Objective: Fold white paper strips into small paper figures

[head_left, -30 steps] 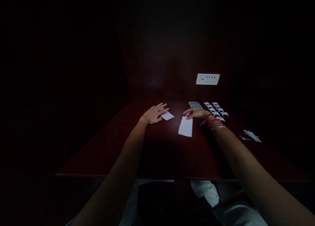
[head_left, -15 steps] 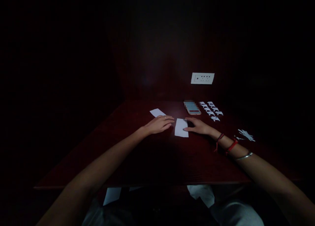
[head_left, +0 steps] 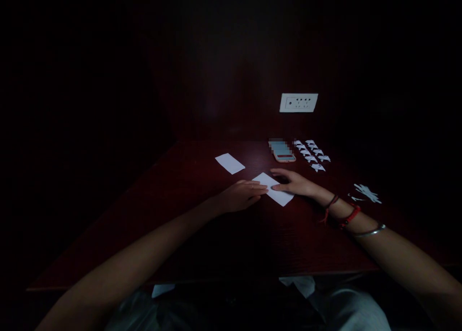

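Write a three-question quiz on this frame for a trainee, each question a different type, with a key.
1. True or false: the left hand and the right hand are at the same sheet.
2. What lies between the spare sheet and the folded papers? A) a cup B) the phone C) scissors
3. Fill in: the bracelets are on the ____ arm.

Key: 1. True. 2. B. 3. Right.
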`<state>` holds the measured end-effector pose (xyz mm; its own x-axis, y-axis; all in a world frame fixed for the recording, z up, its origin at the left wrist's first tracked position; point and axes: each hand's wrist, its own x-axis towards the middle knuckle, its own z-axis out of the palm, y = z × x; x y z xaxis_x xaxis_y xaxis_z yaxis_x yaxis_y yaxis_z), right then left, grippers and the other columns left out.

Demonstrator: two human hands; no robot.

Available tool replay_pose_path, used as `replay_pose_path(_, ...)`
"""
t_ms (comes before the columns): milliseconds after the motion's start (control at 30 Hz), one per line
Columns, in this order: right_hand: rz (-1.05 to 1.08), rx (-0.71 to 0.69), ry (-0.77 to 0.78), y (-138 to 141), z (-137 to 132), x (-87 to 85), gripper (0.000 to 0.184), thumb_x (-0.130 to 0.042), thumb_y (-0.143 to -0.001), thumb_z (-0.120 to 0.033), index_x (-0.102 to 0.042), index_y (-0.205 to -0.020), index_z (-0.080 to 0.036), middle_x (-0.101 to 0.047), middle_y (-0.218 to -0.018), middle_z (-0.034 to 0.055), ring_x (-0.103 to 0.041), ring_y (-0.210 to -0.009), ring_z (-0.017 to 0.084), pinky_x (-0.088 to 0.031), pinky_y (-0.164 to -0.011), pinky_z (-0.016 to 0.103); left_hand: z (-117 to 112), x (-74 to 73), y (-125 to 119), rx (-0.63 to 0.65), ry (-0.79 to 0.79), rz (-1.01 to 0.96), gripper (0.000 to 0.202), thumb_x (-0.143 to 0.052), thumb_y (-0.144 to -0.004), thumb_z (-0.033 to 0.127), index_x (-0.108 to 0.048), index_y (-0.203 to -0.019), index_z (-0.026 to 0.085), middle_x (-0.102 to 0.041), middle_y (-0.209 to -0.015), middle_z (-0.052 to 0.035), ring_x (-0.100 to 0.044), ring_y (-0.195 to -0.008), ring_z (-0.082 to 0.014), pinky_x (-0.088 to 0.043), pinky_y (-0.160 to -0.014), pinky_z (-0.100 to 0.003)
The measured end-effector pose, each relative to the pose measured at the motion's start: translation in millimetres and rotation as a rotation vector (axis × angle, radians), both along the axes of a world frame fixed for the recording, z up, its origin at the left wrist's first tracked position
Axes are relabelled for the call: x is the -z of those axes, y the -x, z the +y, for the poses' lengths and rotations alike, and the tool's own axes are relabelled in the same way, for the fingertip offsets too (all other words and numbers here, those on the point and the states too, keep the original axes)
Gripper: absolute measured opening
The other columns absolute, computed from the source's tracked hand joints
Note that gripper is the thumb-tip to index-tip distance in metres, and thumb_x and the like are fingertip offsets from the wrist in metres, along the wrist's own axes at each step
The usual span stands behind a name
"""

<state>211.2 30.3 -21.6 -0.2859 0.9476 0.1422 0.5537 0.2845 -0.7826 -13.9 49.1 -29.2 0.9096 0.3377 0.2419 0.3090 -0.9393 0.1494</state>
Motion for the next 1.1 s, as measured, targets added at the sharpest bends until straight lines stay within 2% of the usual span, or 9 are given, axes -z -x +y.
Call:
replay_pose_path(100, 0.323, 0.153, 0.241, 6, -6, -8.5, 0.054, -0.058, -0.068, -0.024, -0.038, -0.117, -0.015, -0.051, -0.112, 0.0131, -0.052, -0.098, 0.019, -0.044, -0.084, 0.035, -4, 8.6, 0, -0.123, -0.043, -0.058, 0.031, -0.032, -0.087, 0.025, -0.044, -0.115, 0.028, -0.045, -0.119, 0.0003, -0.041, -0.108, -0.0155, -0.032, -0.089, -0.033)
replay_pose_path(167, 0.492, 0.191, 0.352, 7, -9, -13.8, 0.05, -0.057, -0.069, -0.021, -0.039, -0.115, -0.017, -0.056, -0.103, 0.0112, -0.057, -0.088, 0.017, -0.047, -0.077, 0.032, -4, 10.2, 1, -0.143, -0.052, -0.083, 0.03, -0.033, -0.086, 0.025, -0.046, -0.113, 0.028, -0.047, -0.115, -0.0011, -0.044, -0.103, -0.0148, -0.034, -0.086, -0.032)
replay_pose_path(300, 0.64, 0.21, 0.48, -1, -9, -17.9, 0.042, -0.057, -0.068, -0.017, -0.044, -0.108, -0.02, -0.058, -0.097, 0.0073, -0.059, -0.078, 0.013, -0.05, -0.068, 0.028, -3, 4.7, 0, -0.078, -0.042, -0.072, 0.031, -0.034, -0.085, 0.022, -0.046, -0.114, 0.026, -0.049, -0.11, -0.0017, -0.046, -0.1, -0.0142, -0.035, -0.085, -0.031)
replay_pose_path(433, 0.62, 0.212, 0.492, -5, -7, -15.3, 0.038, -0.058, -0.067, -0.014, -0.046, -0.103, -0.018, -0.059, -0.094, 0.0073, -0.059, -0.075, 0.012, -0.05, -0.063, 0.025, -2, -1.8, 0, 0.043, -0.032, -0.046, 0.032, -0.035, -0.084, 0.018, -0.045, -0.113, 0.026, -0.048, -0.115, 0.0004, -0.044, -0.105, -0.0134, -0.032, -0.09, -0.031)
replay_pose_path(633, 0.471, 0.171, 0.358, 2, -6, -7.9, 0.045, -0.061, -0.059, -0.01, -0.048, -0.103, -0.013, -0.063, -0.08, 0.0064, -0.058, -0.065, 0.012, -0.049, -0.06, 0.025, 0, -2.9, 1, 0.13, -0.028, -0.055, 0.032, -0.036, -0.083, 0.016, -0.046, -0.112, 0.028, -0.051, -0.114, 0.0012, -0.042, -0.109, -0.0137, -0.033, -0.089, -0.032)
replay_pose_path(700, 0.361, 0.129, 0.276, 2, -4, -3.3, 0.04, -0.061, -0.059, -0.012, -0.053, -0.098, -0.013, -0.063, -0.076, 0.0041, -0.058, -0.064, 0.013, -0.048, -0.062, 0.027, 0, -1.6, 1, 0.13, -0.028, -0.061, 0.034, -0.037, -0.082, 0.015, -0.045, -0.113, 0.028, -0.05, -0.115, 0.0012, -0.041, -0.11, -0.0139, -0.033, -0.089, -0.032)
replay_pose_path(867, -0.105, 0.106, -0.138, 1, -4, -0.6, 0.021, -0.056, -0.063, -0.015, -0.064, -0.082, -0.018, -0.063, -0.073, 0.0007, -0.056, -0.065, 0.014, -0.044, -0.062, 0.027, 0, -0.7, 1, 0.089, -0.039, -0.051, 0.034, -0.037, -0.082, 0.017, -0.043, -0.115, 0.024, -0.048, -0.118, -0.0011, -0.045, -0.105, -0.0138, -0.034, -0.089, -0.031)
replay_pose_path(967, -0.281, -0.014, -0.324, 3, -10, -7.2, 0.024, -0.05, -0.069, -0.015, -0.064, -0.088, -0.021, -0.063, -0.081, 0.0018, -0.056, -0.072, 0.015, -0.042, -0.069, 0.028, -1, -2.0, 1, 0.046, -0.057, -0.02, 0.032, -0.037, -0.082, 0.019, -0.045, -0.112, 0.024, -0.047, -0.117, -0.0011, -0.047, -0.1, -0.0141, -0.034, -0.087, -0.03)
replay_pose_path(1100, -0.403, -0.188, -0.424, 4, -13, -10.8, 0.032, -0.044, -0.074, -0.013, -0.06, -0.1, -0.022, -0.061, -0.093, 0.0043, -0.054, -0.085, 0.017, -0.04, -0.077, 0.03, -1, -3.4, 2, 0.036, -0.069, -0.012, 0.031, -0.036, -0.083, 0.019, -0.045, -0.112, 0.025, -0.048, -0.116, 0.0, -0.046, -0.102, -0.0145, -0.034, -0.088, -0.031)
